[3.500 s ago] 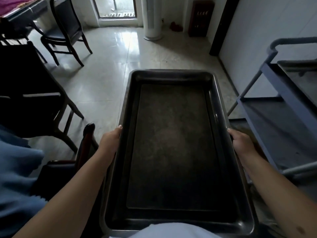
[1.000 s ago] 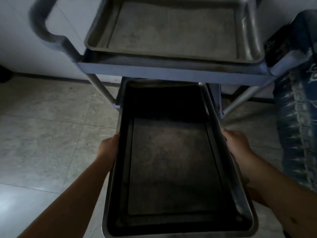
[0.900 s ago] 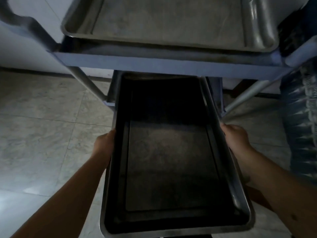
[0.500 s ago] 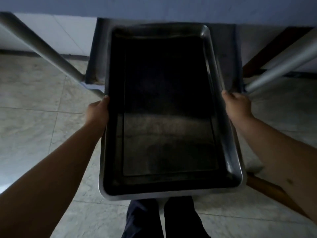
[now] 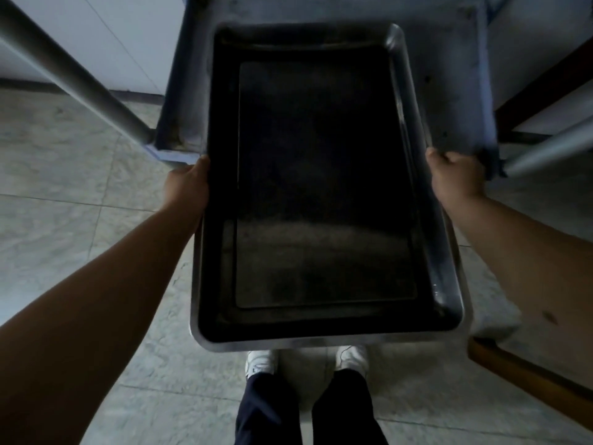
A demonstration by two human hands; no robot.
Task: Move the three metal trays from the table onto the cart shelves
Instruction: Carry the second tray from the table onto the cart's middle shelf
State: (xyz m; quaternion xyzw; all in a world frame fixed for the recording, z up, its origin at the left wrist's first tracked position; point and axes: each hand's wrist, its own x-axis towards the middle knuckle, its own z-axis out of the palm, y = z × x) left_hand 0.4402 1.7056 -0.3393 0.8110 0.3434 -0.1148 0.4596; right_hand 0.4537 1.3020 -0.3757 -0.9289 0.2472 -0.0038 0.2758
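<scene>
A dark rectangular metal tray [image 5: 324, 194] fills the middle of the head view, lengthwise away from me. My left hand [image 5: 187, 184] grips its left rim and my right hand [image 5: 457, 176] grips its right rim. The tray's far half lies over a lower grey-blue cart shelf [image 5: 455, 85], while its near half sticks out over the floor above my feet. Whether the tray rests on the shelf I cannot tell. The cart's upper shelf and the other trays are out of frame.
A grey cart leg [image 5: 70, 72] slants down at the left and another cart tube [image 5: 552, 149] runs at the right. A wooden chair edge [image 5: 526, 380] juts in at lower right. Pale tiled floor [image 5: 64, 187] and my white shoes [image 5: 261, 361] lie below.
I turned from the room to the cart, bent down, and pushed the tray forward under the top shelf onto the lower shelf level. The upper shelf with its tray has left the view.
</scene>
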